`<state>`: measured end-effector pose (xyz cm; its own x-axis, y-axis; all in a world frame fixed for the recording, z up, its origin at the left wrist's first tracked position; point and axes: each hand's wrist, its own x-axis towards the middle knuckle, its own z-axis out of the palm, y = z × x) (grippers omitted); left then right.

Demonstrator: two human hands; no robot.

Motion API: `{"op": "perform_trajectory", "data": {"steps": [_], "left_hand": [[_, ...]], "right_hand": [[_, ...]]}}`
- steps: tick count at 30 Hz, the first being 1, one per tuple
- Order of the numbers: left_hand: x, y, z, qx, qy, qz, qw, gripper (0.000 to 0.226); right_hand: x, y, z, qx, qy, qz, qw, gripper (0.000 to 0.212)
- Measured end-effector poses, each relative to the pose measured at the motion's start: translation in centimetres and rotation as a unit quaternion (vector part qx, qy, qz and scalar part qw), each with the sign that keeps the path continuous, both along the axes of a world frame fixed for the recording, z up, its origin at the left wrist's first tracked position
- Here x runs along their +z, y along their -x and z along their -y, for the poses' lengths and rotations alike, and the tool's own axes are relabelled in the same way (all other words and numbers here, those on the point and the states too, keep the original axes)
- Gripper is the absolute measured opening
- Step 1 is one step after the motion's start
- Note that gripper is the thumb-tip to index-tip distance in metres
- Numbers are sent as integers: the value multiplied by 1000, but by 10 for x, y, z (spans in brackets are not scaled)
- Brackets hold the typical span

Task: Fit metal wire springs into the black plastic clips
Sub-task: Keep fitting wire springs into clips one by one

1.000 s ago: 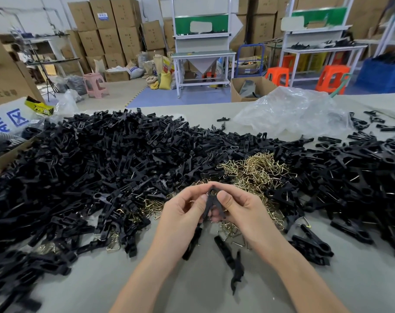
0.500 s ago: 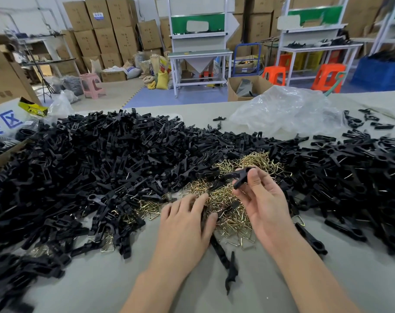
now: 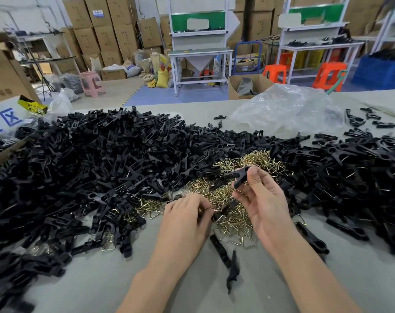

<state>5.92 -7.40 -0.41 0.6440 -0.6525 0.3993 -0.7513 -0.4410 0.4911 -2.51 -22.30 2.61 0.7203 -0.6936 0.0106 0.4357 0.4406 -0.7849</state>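
Note:
A black plastic clip (image 3: 240, 177) is pinched between the thumb and fingers of my right hand (image 3: 263, 199), raised a little above a heap of brass-coloured wire springs (image 3: 232, 199). My left hand (image 3: 187, 213) lies palm down on the near left edge of that heap, its fingertips curled round a wire spring (image 3: 211, 208). Large piles of black clips (image 3: 101, 163) spread over the grey table (image 3: 304, 285) to the left and right of the springs.
Two loose clip halves (image 3: 228, 258) lie on the table between my forearms. A crumpled clear plastic bag (image 3: 289, 109) sits at the back right. A cardboard box edge (image 3: 2, 154) stands at the far left. Benches, stools and stacked cartons fill the room behind.
My hands came apart from the clip they held together. The right one carried the clip up and right; the left dropped onto the springs and curled its fingers on one.

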Motion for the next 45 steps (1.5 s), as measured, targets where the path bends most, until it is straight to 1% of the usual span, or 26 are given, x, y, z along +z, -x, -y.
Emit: {"op": "perform_trajectory", "data": {"steps": [2, 5, 8, 12, 17, 20, 23, 26, 28, 30, 32, 36, 38, 40, 41, 45], "left_hand": [[2, -1, 0, 11, 45, -55, 997, 10], [7, -2, -1, 22, 134, -132, 982, 12], [12, -2, -2, 28, 197, -177, 964, 16], [14, -1, -3, 21, 210, -202, 956, 21], [16, 3, -2, 24, 224, -227, 947, 13], [16, 5, -1, 35, 215, -223, 950, 7], [18, 3, -2, 34, 227, -186, 955, 12], [22, 3, -3, 20, 265, -223, 938, 13], [23, 3, -3, 11, 273, -248, 929, 13], [24, 4, -3, 0, 271, -262, 927, 17], [23, 6, -2, -7, 265, -264, 927, 19], [18, 6, -1, -3, 224, -238, 945, 25], [14, 4, -2, 3, 186, -196, 963, 30], [12, 4, -2, 7, 158, -151, 976, 29], [12, 4, -3, 9, 157, -143, 977, 28], [12, 4, -2, 5, 193, -156, 969, 25]], "right_hand": [[0, 0, 0, 2, 1, 1, 1000, 30], [-1, 0, 1, -1, -1, 0, 1000, 29], [-1, -1, 1, 0, 4, -6, 1000, 30], [-3, -1, 1, 9, 13, -9, 1000, 27], [-5, -1, 0, 18, 30, -16, 999, 28], [-5, -1, -1, 27, 33, -26, 999, 31], [-5, 0, -2, 51, 39, -20, 998, 33], [-4, -1, -4, 92, 38, -11, 995, 28], [-4, -2, -6, 122, 23, -6, 992, 25], [-4, -2, -8, 152, 23, -5, 988, 18], [-5, -2, -10, 171, 26, -5, 985, 17], [-6, -3, -12, 181, 27, -5, 983, 19], [-6, -2, -12, 181, 22, -8, 983, 17], [-7, -2, -11, 183, 13, -9, 983, 18], [-6, -2, -12, 185, 8, -9, 983, 17], [-5, -2, -14, 193, -5, 3, 981, 15]]}}
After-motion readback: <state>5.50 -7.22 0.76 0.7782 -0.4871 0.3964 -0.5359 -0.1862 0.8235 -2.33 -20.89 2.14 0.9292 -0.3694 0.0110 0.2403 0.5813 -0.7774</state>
